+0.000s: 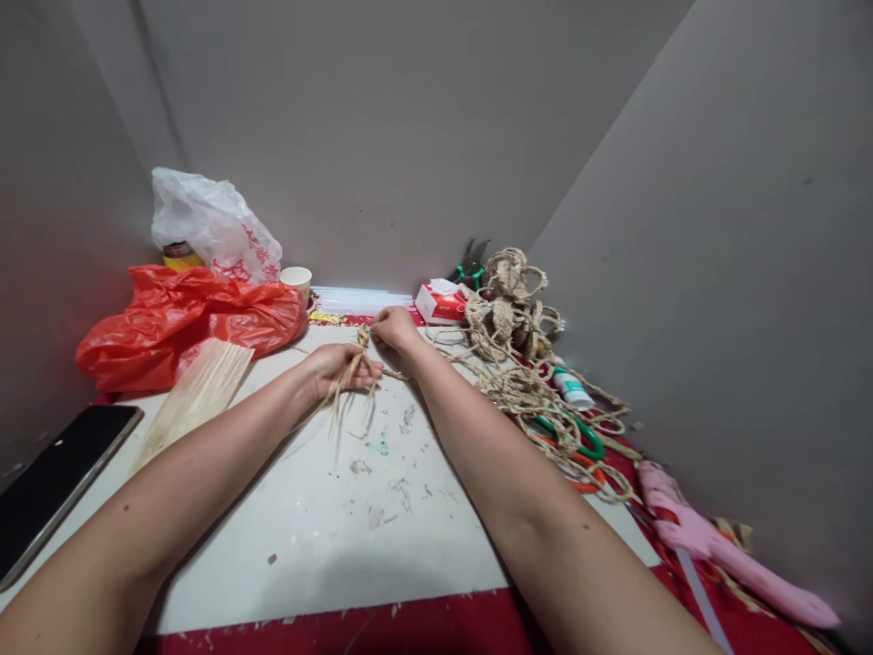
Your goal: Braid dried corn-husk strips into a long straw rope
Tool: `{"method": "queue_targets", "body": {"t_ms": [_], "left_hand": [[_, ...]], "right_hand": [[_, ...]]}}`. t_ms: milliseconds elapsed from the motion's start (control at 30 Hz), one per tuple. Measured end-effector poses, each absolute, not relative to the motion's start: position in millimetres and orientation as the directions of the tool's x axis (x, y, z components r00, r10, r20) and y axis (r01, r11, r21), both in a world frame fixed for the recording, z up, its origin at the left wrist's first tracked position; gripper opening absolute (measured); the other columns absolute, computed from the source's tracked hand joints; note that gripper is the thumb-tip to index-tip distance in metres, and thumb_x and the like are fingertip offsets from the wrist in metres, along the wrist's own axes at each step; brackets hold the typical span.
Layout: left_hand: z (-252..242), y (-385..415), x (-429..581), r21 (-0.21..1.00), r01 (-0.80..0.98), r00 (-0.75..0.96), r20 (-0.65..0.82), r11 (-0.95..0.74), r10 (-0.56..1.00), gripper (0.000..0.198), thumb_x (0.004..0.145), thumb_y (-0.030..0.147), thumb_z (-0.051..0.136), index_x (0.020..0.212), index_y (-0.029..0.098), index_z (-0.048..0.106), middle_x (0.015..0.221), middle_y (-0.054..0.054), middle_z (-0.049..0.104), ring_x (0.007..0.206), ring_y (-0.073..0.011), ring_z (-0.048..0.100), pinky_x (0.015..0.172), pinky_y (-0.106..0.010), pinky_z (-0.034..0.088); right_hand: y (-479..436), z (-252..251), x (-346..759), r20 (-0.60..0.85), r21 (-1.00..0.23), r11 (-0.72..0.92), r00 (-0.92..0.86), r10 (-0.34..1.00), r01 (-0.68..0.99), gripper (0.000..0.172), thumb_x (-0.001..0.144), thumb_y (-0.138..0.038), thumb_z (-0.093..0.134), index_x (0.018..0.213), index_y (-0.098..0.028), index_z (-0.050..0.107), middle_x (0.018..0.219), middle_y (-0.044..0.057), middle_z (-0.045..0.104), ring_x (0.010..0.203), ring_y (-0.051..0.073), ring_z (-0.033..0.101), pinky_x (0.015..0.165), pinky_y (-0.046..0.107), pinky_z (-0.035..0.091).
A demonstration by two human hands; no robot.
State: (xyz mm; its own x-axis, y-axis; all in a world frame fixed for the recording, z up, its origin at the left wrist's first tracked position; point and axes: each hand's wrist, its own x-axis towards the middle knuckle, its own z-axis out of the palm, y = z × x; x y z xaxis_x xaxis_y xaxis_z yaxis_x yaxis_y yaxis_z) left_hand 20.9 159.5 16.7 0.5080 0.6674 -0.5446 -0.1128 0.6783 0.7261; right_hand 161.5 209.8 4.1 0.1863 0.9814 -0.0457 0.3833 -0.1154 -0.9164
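My left hand [339,367] is palm up over the middle of the white board, its fingers closed around a small knotted straw piece [364,337]. Loose straw strands [336,397] hang from that piece across the fingers and down towards the board. Just to the right, my right hand [396,327] is curled with thumb and fingertips pinched together beside the knot. Whatever lies in that pinch is too small to make out. A thin twisted cord [396,374] runs from near my left fingertips towards the right.
The white board [320,546] lies on red cloth. Left are a phone [65,482], flat pale straw [201,396], a red plastic bag [184,314] and a paper cup [296,277]. Right are coiled straw rope [508,318], a tissue box [440,302], pliers [470,268] and a pink glue gun [723,546].
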Motion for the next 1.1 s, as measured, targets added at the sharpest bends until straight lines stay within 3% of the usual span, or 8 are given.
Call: {"method": "queue_targets", "body": {"t_ms": [133,300,467,667,733,900,1100], "left_hand": [[11.7,165.2,13.6,0.744,-0.096,0.593,-0.490,0.661,0.638,0.028,0.088,0.014,0.033,0.091,0.003,0.058,0.072,-0.017,0.068,0.064,-0.0180,0.067,0.057,-0.025,0.055],[8.8,170.3,8.4,0.774,-0.015,0.684,-0.454,0.633,0.571,0.026,0.088,0.016,0.038,0.090,0.003,0.061,0.074,-0.017,0.068,0.060,-0.0162,0.066,0.058,-0.025,0.055],[8.5,172.4,6.5,0.838,0.036,0.686,-0.417,0.545,0.596,0.026,0.087,0.016,0.039,0.086,0.004,0.062,0.076,-0.018,0.068,0.063,-0.0162,0.066,0.060,-0.026,0.056],[13.7,171.0,4.0,0.859,0.108,0.681,-0.430,0.500,0.593,0.024,0.089,0.018,0.038,0.084,0.007,0.059,0.072,-0.016,0.067,0.058,-0.0161,0.066,0.055,-0.026,0.055],[15.6,169.7,3.9,0.867,0.114,0.679,-0.425,0.485,0.599,0.022,0.089,0.017,0.038,0.083,0.008,0.057,0.068,-0.013,0.067,0.056,-0.0153,0.065,0.054,-0.025,0.055],[19.8,168.1,2.9,0.889,0.168,0.672,-0.419,0.426,0.610,0.019,0.090,0.018,0.037,0.083,0.010,0.052,0.063,-0.009,0.065,0.054,-0.0154,0.064,0.052,-0.025,0.053],[22.3,168.1,-1.1,0.915,0.303,0.675,-0.403,0.266,0.618,0.015,0.089,0.022,0.042,0.083,0.013,0.051,0.065,-0.007,0.064,0.053,-0.0144,0.063,0.050,-0.024,0.051]], "right_hand": [[186.5,19.9,159.7,0.011,-0.887,-0.082,0.199,0.980,0.455,0.013,0.069,-0.012,0.060,0.058,-0.014,0.054,0.049,0.000,0.055,0.042,0.008,0.047,0.043,0.019,0.034],[147.9,31.9,163.7,-0.219,-0.881,-0.136,-0.136,0.966,0.453,0.026,0.070,-0.030,0.068,0.054,-0.013,0.057,0.048,0.003,0.057,0.039,0.009,0.049,0.040,0.020,0.036],[136.8,28.2,169.7,-0.263,-0.945,-0.178,-0.312,0.913,0.275,0.019,0.063,-0.022,0.074,0.055,-0.013,0.059,0.045,0.000,0.055,0.038,0.008,0.045,0.036,0.018,0.033],[137.9,29.2,169.3,-0.363,-0.929,-0.313,-0.324,0.874,0.196,0.010,0.074,-0.013,0.062,0.067,-0.013,0.055,0.056,0.000,0.060,0.047,0.008,0.054,0.044,0.018,0.045],[137.6,29.9,167.6,-0.362,-0.927,-0.301,-0.331,0.871,0.223,0.009,0.078,-0.010,0.056,0.069,-0.013,0.053,0.054,-0.001,0.057,0.042,0.006,0.049,0.040,0.015,0.041],[141.2,27.3,166.3,-0.329,-0.915,-0.193,-0.379,0.865,0.355,0.018,0.082,-0.011,0.046,0.065,-0.013,0.050,0.039,-0.007,0.035,0.031,0.002,0.025,0.030,0.015,0.016],[146.3,27.0,165.7,-0.357,-0.885,-0.195,-0.347,0.867,0.423,0.016,0.081,-0.018,0.046,0.066,-0.014,0.050,0.040,-0.007,0.031,0.031,0.003,0.022,0.031,0.017,0.013]]}}
